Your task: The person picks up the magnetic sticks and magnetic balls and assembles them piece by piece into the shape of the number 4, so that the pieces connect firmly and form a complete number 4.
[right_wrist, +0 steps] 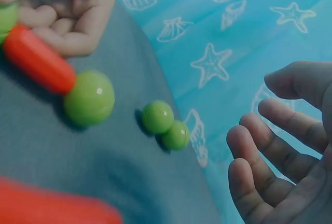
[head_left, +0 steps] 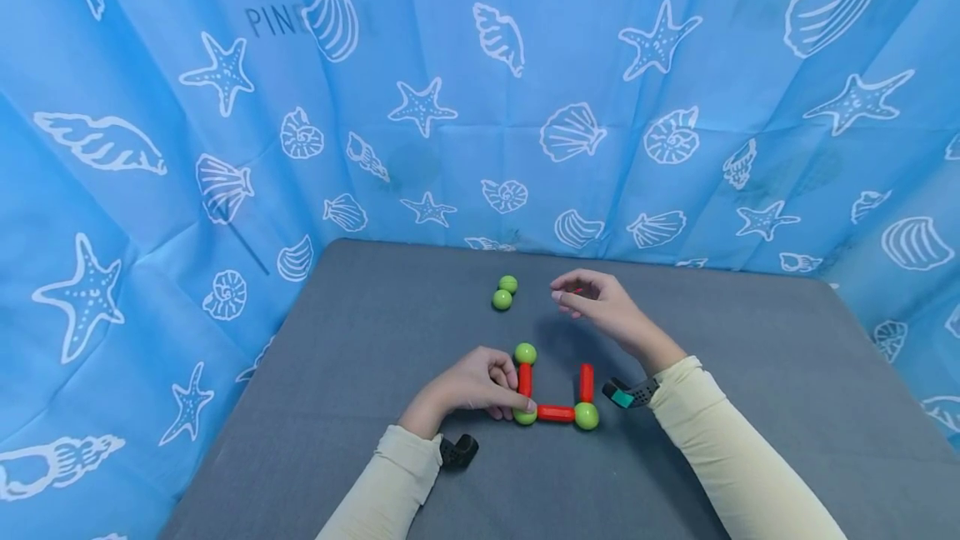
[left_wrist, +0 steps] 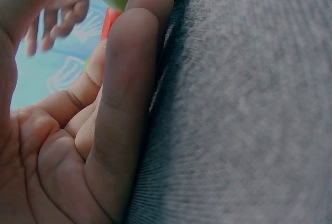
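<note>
A U-shaped figure of red rods and green balls lies on the table. My left hand point(head_left: 476, 382) pinches its near-left green ball point(head_left: 526, 417), thumb on top. From that ball one red rod point(head_left: 525, 378) runs away to a far green ball point(head_left: 525, 353). Another red rod point(head_left: 556, 413) joins it to the near-right green ball point(head_left: 587, 416), from which a third red rod point(head_left: 587, 382) points away with a bare end. My right hand point(head_left: 603, 302) hovers beyond the figure. In the right wrist view its fingers point(right_wrist: 277, 154) are spread and loosely bent, around nothing visible.
Two loose green balls, one nearer point(head_left: 502, 300) and one farther point(head_left: 508, 283), touch each other left of my right hand. The grey table point(head_left: 360, 315) ends at a blue curtain point(head_left: 450, 165) with shell prints, behind and at the sides.
</note>
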`<state>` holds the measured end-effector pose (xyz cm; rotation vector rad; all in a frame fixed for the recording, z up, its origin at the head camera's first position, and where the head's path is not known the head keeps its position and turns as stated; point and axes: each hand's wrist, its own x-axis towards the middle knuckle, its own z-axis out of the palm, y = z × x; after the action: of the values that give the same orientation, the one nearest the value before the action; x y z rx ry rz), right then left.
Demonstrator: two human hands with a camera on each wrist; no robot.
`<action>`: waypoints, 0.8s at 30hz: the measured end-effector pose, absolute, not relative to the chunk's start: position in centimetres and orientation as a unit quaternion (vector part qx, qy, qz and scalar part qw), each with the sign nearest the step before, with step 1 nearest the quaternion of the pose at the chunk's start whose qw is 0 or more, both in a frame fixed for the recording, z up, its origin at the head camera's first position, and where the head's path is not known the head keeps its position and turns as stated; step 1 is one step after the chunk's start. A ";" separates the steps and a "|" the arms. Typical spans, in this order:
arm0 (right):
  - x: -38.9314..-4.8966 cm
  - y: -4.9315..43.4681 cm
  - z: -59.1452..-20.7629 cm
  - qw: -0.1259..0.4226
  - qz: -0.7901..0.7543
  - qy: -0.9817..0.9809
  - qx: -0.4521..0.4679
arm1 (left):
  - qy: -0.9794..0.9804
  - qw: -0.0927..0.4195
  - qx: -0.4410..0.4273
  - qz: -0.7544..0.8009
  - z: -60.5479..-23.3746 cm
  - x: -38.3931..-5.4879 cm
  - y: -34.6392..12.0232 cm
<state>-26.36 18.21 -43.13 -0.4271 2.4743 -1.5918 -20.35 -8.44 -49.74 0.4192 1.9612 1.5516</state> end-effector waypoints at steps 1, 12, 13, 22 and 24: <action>-26.8 17.7 -43.1 0.089 -0.533 0.829 -0.148 | 0.739 0.298 0.157 0.583 -49.7 -20.3 -8.5; -33.1 14.8 -43.1 0.144 -0.486 0.846 -0.165 | 0.748 0.292 0.166 0.572 -49.7 -20.3 -8.6; -33.7 14.7 -43.3 0.149 -0.479 0.849 -0.167 | 0.749 0.292 0.166 0.570 -49.7 -20.3 -8.6; -36.5 13.6 -44.8 0.202 -0.434 0.854 -0.205 | 0.741 0.300 0.163 0.578 -49.7 -20.4 -8.6; -37.0 13.4 -45.2 0.212 -0.426 0.855 -0.205 | 0.739 0.300 0.162 0.581 -49.7 -20.5 -8.6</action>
<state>-36.96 13.38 -45.19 -0.5704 2.3762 -1.1820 -20.49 -8.65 -49.71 0.4309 1.9612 1.5419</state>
